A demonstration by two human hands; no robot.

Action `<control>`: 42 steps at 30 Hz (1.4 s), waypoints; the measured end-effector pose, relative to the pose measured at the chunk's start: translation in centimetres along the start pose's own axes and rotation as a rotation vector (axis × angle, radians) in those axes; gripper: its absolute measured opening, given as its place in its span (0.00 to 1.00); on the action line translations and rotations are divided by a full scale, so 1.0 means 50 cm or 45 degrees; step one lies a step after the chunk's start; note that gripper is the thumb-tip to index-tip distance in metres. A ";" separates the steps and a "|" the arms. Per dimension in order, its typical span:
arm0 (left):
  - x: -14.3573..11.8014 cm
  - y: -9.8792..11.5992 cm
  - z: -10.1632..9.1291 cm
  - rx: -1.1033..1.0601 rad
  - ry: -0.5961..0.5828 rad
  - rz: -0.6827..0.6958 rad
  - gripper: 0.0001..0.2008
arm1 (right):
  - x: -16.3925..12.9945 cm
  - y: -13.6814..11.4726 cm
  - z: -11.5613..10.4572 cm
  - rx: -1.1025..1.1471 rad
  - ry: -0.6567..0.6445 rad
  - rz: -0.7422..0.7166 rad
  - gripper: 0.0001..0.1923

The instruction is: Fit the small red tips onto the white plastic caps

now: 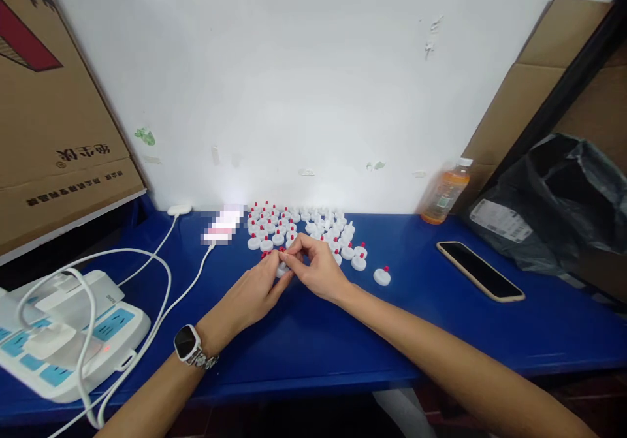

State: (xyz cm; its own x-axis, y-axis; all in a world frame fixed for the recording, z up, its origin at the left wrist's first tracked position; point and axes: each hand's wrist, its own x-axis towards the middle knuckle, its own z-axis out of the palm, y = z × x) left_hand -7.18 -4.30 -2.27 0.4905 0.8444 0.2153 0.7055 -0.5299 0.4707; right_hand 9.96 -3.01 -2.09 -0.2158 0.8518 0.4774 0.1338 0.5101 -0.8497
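My left hand [252, 292] is closed round a white nozzle cap [281, 271], which shows only in part between the fingers. Thumb and forefinger of my right hand [321, 270] pinch together right at the top of that cap; what they grip is hidden. Small red tips [265, 254] lie just behind my fingers. Beyond them stand several white caps with red tips [266, 243], grouped on the left. White caps without a red tip [323, 219] are crowded behind my right hand. One red-tipped cap [382, 276] sits apart to the right.
The blue table [372, 346] meets a white wall. On the left are a power strip [132, 324] with looping white cables and a cardboard box [63, 118]. To the right are a phone [480, 271], an orange drink bottle [445, 193] and a dark plastic bag [548, 196].
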 end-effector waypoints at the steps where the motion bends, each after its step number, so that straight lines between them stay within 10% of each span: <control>1: 0.001 0.001 0.002 -0.031 0.014 0.020 0.12 | -0.001 0.001 -0.001 0.009 -0.005 0.004 0.12; 9: 0.025 0.005 0.021 -0.185 0.068 0.042 0.13 | 0.018 -0.003 -0.043 -0.143 -0.110 0.027 0.09; 21: 0.021 -0.028 0.004 -0.072 0.196 -0.070 0.17 | 0.097 0.031 -0.112 -1.341 -0.421 -0.141 0.03; 36: 0.022 -0.020 0.005 -0.074 0.207 -0.052 0.13 | 0.198 0.081 -0.131 -1.293 -0.223 0.134 0.07; 42: 0.019 -0.013 -0.004 -0.028 0.494 -0.009 0.17 | 0.123 -0.001 -0.078 -0.600 -0.087 -0.043 0.05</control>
State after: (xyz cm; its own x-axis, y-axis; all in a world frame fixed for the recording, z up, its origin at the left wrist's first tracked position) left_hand -7.27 -3.14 -2.18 0.2530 0.8174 0.5175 0.6948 -0.5258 0.4907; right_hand 12.41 2.67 1.77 -0.2883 0.8320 0.4739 0.5464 0.5494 -0.6321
